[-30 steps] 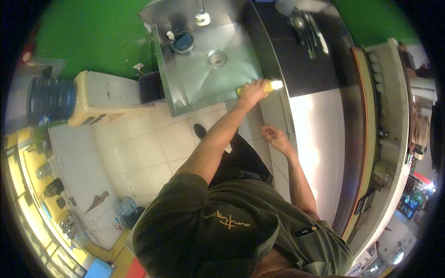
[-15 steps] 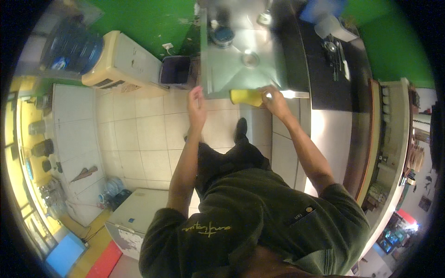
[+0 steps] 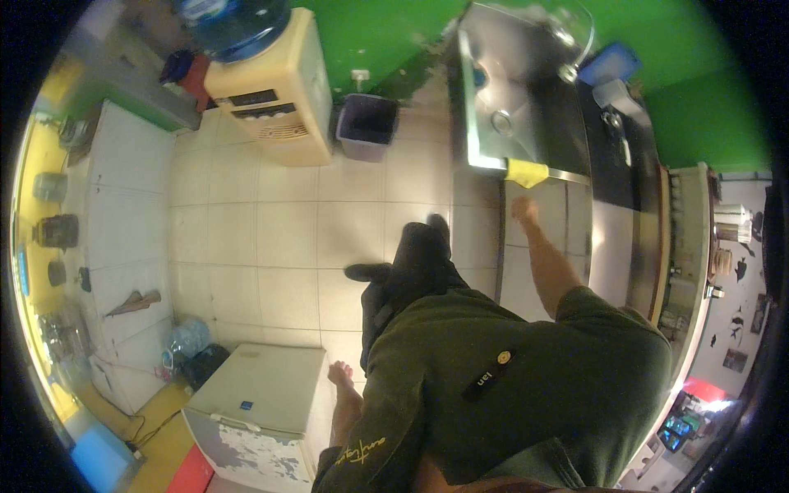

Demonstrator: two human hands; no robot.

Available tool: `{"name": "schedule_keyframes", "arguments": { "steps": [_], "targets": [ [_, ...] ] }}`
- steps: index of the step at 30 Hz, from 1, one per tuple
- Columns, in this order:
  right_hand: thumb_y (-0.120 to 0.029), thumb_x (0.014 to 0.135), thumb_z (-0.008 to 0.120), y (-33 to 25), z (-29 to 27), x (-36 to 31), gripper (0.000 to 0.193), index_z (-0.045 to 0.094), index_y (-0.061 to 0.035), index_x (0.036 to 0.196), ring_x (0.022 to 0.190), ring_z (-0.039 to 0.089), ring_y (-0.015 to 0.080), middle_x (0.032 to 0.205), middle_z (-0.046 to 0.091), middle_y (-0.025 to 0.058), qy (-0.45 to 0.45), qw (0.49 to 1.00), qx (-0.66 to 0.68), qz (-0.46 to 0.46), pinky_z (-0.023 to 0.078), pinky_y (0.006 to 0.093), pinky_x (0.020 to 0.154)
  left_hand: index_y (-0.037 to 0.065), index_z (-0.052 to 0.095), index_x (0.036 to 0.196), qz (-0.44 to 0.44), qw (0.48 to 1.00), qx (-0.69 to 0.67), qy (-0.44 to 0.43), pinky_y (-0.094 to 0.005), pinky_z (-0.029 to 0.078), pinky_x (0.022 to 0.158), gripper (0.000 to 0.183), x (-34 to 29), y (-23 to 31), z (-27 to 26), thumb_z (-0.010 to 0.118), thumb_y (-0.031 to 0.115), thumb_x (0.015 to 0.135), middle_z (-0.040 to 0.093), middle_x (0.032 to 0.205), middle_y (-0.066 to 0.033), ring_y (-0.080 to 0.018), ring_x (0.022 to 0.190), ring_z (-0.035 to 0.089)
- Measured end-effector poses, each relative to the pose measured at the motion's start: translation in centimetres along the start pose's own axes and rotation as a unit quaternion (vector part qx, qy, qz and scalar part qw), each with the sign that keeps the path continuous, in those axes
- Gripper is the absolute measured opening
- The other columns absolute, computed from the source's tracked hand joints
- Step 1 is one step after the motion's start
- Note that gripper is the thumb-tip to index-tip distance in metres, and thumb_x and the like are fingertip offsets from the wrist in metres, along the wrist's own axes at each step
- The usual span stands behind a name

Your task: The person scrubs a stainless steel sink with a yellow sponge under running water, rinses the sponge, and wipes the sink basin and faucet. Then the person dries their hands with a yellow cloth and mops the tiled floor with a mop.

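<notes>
Neither grip has hold of anything: the right hand point(image 3: 523, 209) hangs with loosely open fingers just below the yellow cloth point(image 3: 527, 172), near it but apart, while the left hand point(image 3: 341, 376) hangs down at the person's side, empty as far as can be seen. That cloth lies draped over the front edge of the steel sink point(image 3: 485, 156), set into the desk point(image 3: 612, 238). It looks soft, limp and light, perhaps damp; pinching a bunched fold at the overhanging edge should lift it without any slipping.
</notes>
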State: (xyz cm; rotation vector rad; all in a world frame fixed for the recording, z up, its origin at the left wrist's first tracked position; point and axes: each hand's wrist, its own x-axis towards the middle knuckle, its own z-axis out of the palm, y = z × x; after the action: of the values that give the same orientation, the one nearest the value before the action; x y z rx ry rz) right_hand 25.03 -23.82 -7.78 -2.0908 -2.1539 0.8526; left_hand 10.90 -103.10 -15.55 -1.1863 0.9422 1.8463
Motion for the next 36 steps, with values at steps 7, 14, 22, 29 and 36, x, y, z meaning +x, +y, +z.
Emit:
{"name": "schedule_keyframes", "arguments": {
  "steps": [7,14,22,29,36],
  "targets": [
    [-0.040,0.092,0.067,-2.5,10.5,-16.8,0.035,0.068,-0.0071,0.104,0.084,0.070,0.0295,0.098,0.072,0.0134,-0.544,0.837,-0.062,-0.022,0.058,0.0444,0.074,0.012,0.067,0.106,0.085,0.968,0.157,0.177,-0.0283,0.051,0.054,0.015,-0.3,3.9,-1.4,0.059,0.021,0.098,0.064,0.080,-0.0031,-0.0136,0.062,0.060],
    [-0.042,0.094,0.069,-22.3,20.5,-15.2,0.034,0.067,-0.0090,0.104,0.083,0.070,0.0273,0.098,0.072,0.0095,-0.506,0.843,-0.183,0.011,0.059,0.0449,0.071,0.004,0.064,0.094,0.298,0.918,0.245,0.093,-0.0277,0.050,0.056,0.034,5.5,23.7,5.1,0.049,0.032,0.106,0.062,0.077,-0.0047,-0.0111,0.062,0.057],
    [-0.026,0.088,0.065,-59.5,52.1,-19.5,0.017,0.071,-0.0103,0.094,0.071,0.067,0.0258,0.077,0.068,0.0102,-0.422,0.746,-0.233,-0.459,0.053,0.0427,0.062,0.002,0.064,0.095,0.323,0.923,0.134,0.164,-0.0266,0.048,0.053,0.039,1.5,41.1,-0.4,0.050,0.037,0.107,0.061,0.076,-0.0046,-0.0112,0.059,0.055],
    [-0.022,0.098,0.063,-92.1,63.4,-69.3,0.026,0.066,-0.0026,0.114,0.080,0.064,0.0148,0.094,0.070,0.0065,-0.625,0.558,-0.002,-0.546,0.053,0.0307,0.069,0.005,0.067,0.108,0.271,0.905,-0.096,0.313,-0.0326,0.053,0.058,0.027,1.5,40.3,-11.4,0.056,0.029,0.100,0.066,0.086,-0.0065,-0.0187,0.071,0.063],
    [-0.030,0.098,0.063,-111.2,63.2,-104.4,0.028,0.073,-0.0044,0.107,0.084,0.067,0.0183,0.092,0.073,0.0111,-0.545,0.308,0.014,-0.780,0.053,0.0352,0.075,0.010,0.066,0.121,0.216,0.943,-0.200,0.156,-0.0371,0.056,0.067,0.037,3.9,37.0,-13.0,0.053,0.039,0.101,0.072,0.108,-0.0077,-0.0229,0.083,0.069]
  ]
}}
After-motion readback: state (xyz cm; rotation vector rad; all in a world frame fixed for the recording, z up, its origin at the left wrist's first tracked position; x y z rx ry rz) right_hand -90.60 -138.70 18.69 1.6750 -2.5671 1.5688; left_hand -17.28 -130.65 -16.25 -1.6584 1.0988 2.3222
